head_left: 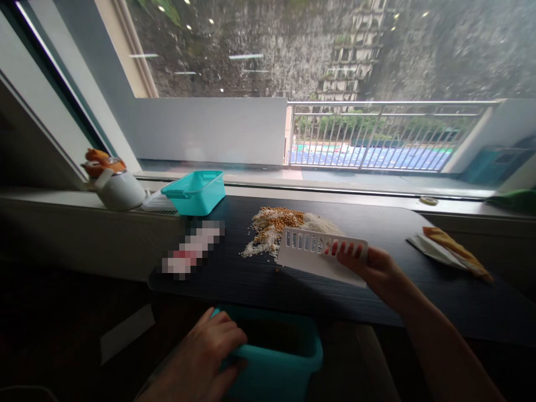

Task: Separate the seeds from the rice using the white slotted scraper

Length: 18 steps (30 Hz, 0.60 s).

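My left hand (218, 340) is closed over the left rim of a turquoise plastic bin (288, 357), held just below the table's front edge. The bin's inside is dark, so its contents are unclear. In my right hand (379, 271) is a white slotted plastic panel (314, 265), tilted, gripped at its right end with fingers behind the slots. The panel's left end is at the near side of a loose pile of white grains and yellow kernels (278, 220) on the dark table (234, 279). Part of the pile is hidden behind the panel.
A second turquoise container (203, 195) stands at the table's back left corner. Beside it is a white pot (121, 190) with an orange figure on top. A blurred-out item (195, 251) lies at left. A yellow-and-white packet (454, 254) lies right; a tape roll (429, 200) rests on the sill.
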Tool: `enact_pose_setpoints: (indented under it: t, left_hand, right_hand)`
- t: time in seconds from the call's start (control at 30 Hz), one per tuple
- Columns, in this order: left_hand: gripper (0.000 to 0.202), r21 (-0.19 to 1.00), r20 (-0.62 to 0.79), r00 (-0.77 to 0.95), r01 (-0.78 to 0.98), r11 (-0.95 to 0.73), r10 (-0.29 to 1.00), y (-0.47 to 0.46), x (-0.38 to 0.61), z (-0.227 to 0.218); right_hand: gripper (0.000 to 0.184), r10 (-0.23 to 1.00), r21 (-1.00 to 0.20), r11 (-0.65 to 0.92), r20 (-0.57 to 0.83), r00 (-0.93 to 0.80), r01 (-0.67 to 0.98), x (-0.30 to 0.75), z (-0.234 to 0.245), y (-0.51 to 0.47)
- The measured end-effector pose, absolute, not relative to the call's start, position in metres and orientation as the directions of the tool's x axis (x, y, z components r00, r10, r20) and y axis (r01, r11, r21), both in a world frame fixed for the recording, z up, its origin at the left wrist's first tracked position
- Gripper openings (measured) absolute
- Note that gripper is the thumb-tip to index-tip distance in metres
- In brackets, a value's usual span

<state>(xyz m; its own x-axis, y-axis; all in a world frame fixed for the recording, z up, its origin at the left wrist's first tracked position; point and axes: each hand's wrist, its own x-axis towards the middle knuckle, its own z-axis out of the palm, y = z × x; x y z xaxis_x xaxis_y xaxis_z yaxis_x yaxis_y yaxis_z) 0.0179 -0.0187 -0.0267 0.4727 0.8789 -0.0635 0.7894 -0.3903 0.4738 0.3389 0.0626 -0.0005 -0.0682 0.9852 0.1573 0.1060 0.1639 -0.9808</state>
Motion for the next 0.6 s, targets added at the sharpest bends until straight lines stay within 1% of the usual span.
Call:
enact_pose_setpoints:
  t: [0.1,0.2,0.27,0.33,0.43,0.47,0.6]
  left_hand:
    - [0.022,0.468,-0.076,0.466,0.797,-0.382,0.881,-0.019,0.020,-0.024]
    - [0.017,0.452,-0.126,0.449,0.820,-0.352,0.884,-0.019,0.023,-0.018]
    - [0.015,0.445,-0.135,0.450,0.824,-0.352,0.883,-0.019,0.024,-0.015]
    - [0.017,0.452,-0.117,0.461,0.813,-0.366,0.879,-0.019,0.024,-0.015]
    - [0.017,0.461,-0.081,0.463,0.803,-0.378,0.883,-0.019,0.022,-0.020]
    - [0.017,0.458,-0.075,0.464,0.803,-0.383,0.883,-0.020,0.021,-0.022]
    - [0.017,0.440,-0.052,0.487,0.795,-0.418,0.872,-0.019,0.017,-0.028]
  right_hand:
    - [0.033,0.981,-0.981,0.136,0.114,-0.156,0.138,0.337,0.000,0.054]
    - [0.030,0.960,-0.976,0.131,0.081,-0.270,0.174,0.338,0.002,0.042]
    - [0.028,0.953,-0.974,0.141,0.086,-0.291,0.175,0.339,0.005,0.038]
    - [0.028,0.967,-0.975,0.167,0.134,-0.215,0.144,0.338,0.009,0.042]
    - [0.032,0.979,-0.974,0.203,0.205,0.009,0.102,0.331,0.011,0.061]
    - [0.033,0.977,-0.974,0.205,0.210,0.049,0.094,0.328,0.011,0.068]
    - [0.037,0.980,-0.982,0.181,0.185,0.075,0.052,0.319,0.006,0.088]
